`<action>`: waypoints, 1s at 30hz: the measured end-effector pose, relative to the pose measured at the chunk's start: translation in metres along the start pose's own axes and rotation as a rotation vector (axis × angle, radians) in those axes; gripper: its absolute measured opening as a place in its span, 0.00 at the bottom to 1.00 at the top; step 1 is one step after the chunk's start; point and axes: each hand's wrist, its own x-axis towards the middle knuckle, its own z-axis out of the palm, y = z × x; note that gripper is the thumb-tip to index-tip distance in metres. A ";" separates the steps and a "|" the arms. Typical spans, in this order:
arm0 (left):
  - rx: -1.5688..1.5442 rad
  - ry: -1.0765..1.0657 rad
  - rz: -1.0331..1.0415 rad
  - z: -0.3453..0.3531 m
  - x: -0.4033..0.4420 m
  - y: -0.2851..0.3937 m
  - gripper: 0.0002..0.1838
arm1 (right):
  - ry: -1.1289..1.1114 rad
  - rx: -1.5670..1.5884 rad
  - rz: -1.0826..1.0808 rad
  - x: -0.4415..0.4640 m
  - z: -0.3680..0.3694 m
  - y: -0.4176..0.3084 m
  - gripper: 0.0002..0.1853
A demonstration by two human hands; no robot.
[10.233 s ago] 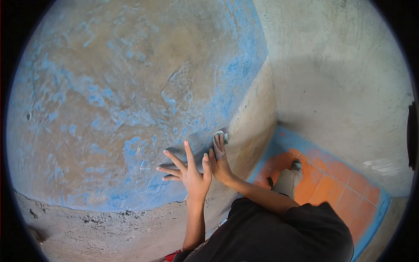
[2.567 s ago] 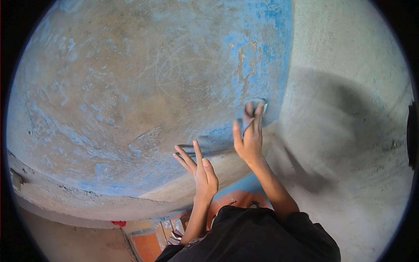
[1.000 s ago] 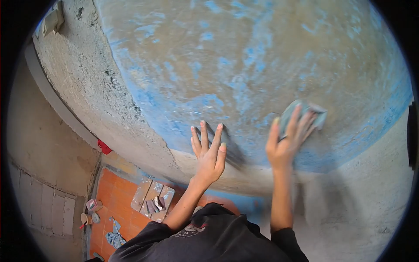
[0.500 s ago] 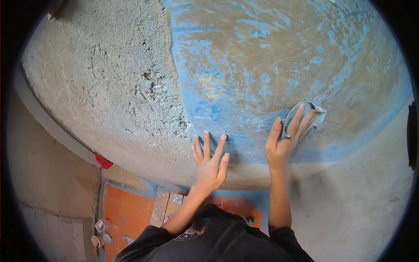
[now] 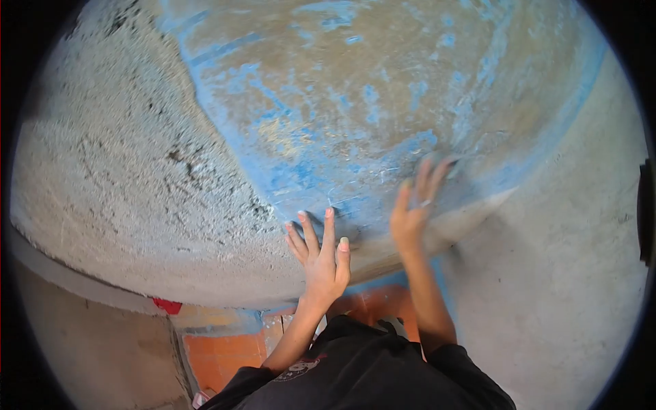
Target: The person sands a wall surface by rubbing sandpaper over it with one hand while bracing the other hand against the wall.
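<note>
My left hand (image 5: 322, 263) rests with spread fingertips on the lower edge of the blue-painted wall patch (image 5: 301, 174), holding nothing. To its right, my right hand (image 5: 413, 205) is pressed near the same wall, its fingers blurred by motion. A small pale edge of the thin grey-green sheet (image 5: 425, 203) shows between those fingers; most of the sheet is hidden or lost in the blur. Worn blue paint and brown-grey patches cover the surface above both hands.
Rough, pitted grey plaster (image 5: 137, 171) lies left of the paint. A smooth grey wall (image 5: 560, 273) stands on the right. Below are orange floor tiles (image 5: 222, 355), a red object (image 5: 167, 305) by the ledge and part of a wooden board (image 5: 273, 331).
The view has turned, and more rough plaster shows than at first. My right hand has moved left and slightly down in view since half a second ago; its sheet is now barely visible.
</note>
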 end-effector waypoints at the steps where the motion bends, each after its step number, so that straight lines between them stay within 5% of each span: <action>1: -0.011 0.008 0.001 0.002 0.000 -0.002 0.31 | -0.051 -0.005 0.024 -0.030 0.010 -0.006 0.33; 3: -0.017 0.022 0.009 0.005 -0.003 -0.004 0.31 | -0.235 -0.078 -0.167 -0.097 0.025 -0.012 0.32; 6: -0.005 0.034 0.045 0.007 -0.001 -0.008 0.31 | -0.238 -0.085 -0.072 -0.127 0.029 0.000 0.32; 7: -0.006 0.026 0.049 0.006 -0.001 -0.008 0.31 | -0.092 -0.141 -0.094 -0.100 0.020 0.007 0.32; 9: 0.010 -0.001 0.048 0.004 -0.005 -0.005 0.32 | 0.001 0.072 0.238 -0.041 -0.001 0.019 0.31; 12: 0.035 -0.002 0.065 0.007 -0.001 0.002 0.32 | 0.097 0.118 0.265 0.013 -0.019 0.025 0.30; 19: 0.024 0.043 0.095 0.030 0.005 0.013 0.33 | -0.184 0.015 0.105 -0.130 0.030 0.003 0.37; 26: 0.029 -0.005 0.098 0.036 0.011 0.024 0.34 | 0.157 0.112 0.360 0.028 -0.040 0.068 0.32; 30: 0.027 0.005 0.123 0.056 0.019 0.036 0.34 | 0.029 0.074 0.439 -0.084 0.015 0.038 0.34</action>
